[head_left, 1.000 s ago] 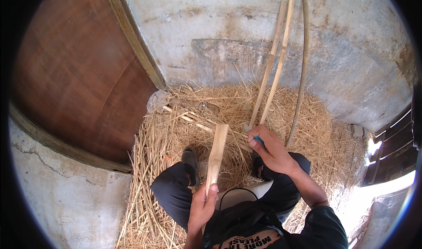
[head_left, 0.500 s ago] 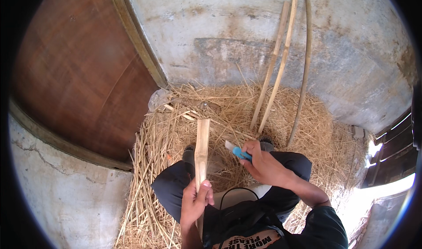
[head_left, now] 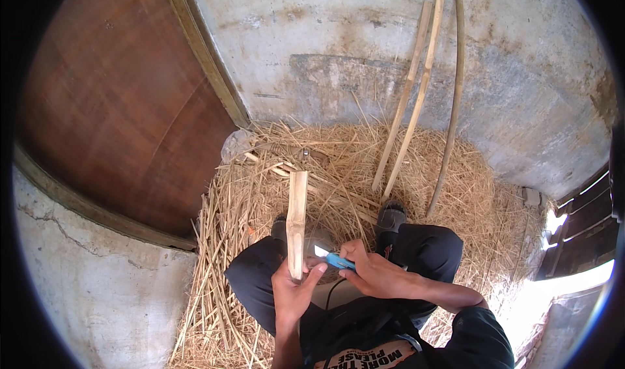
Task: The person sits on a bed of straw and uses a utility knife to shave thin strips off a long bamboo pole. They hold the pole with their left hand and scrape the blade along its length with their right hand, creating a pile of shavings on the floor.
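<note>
A split bamboo piece (head_left: 297, 222) stands nearly upright in front of me, pale and grooved, with a joint partway along it. My left hand (head_left: 293, 294) is closed round its lower part. In my right hand (head_left: 377, 274) is a utility knife (head_left: 339, 261) with a blue handle, its blade out and pointing left. The blade is close beside the bamboo, just above my left fingers; whether it touches the bamboo I cannot tell. The bamboo's lowest end is hidden by my left hand.
Straw and thin shavings (head_left: 224, 265) cover the floor around my legs. Several long bamboo poles (head_left: 452, 102) lean on the grey wall (head_left: 312, 37). A sickle-like tool (head_left: 306, 153) lies in the straw. A brown door panel (head_left: 117, 108) is at left, dark slats (head_left: 583, 239) at right.
My right hand has moved left and down with the knife, bringing the blade near the bamboo. My left hand now grips with the thumb pointing toward the knife.
</note>
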The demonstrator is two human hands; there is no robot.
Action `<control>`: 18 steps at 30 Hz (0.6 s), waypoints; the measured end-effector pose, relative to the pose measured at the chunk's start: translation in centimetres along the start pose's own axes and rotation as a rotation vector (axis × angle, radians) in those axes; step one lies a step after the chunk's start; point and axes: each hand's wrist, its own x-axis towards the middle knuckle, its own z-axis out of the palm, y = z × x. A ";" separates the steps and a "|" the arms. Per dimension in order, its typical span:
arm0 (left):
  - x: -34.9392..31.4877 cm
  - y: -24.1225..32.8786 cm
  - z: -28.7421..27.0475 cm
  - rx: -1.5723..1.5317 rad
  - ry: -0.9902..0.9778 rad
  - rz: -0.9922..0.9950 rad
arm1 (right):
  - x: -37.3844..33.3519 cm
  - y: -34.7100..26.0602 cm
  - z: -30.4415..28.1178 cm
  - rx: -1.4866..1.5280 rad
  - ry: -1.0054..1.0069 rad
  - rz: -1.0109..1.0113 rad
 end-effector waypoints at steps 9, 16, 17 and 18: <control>0.2 0.3 0.5 -0.016 0.025 -0.016 | 0.2 0.0 -0.3 0.003 -0.018 -0.052; 0.2 0.3 0.4 0.012 0.018 -0.018 | 0.2 -0.2 -0.4 0.012 -0.011 -0.063; 0.2 0.3 0.4 0.012 0.014 -0.017 | 0.2 -0.2 -0.4 0.012 -0.013 -0.047; 0.2 0.2 0.4 0.009 0.004 -0.010 | 0.2 -0.3 -0.5 0.018 -0.017 -0.032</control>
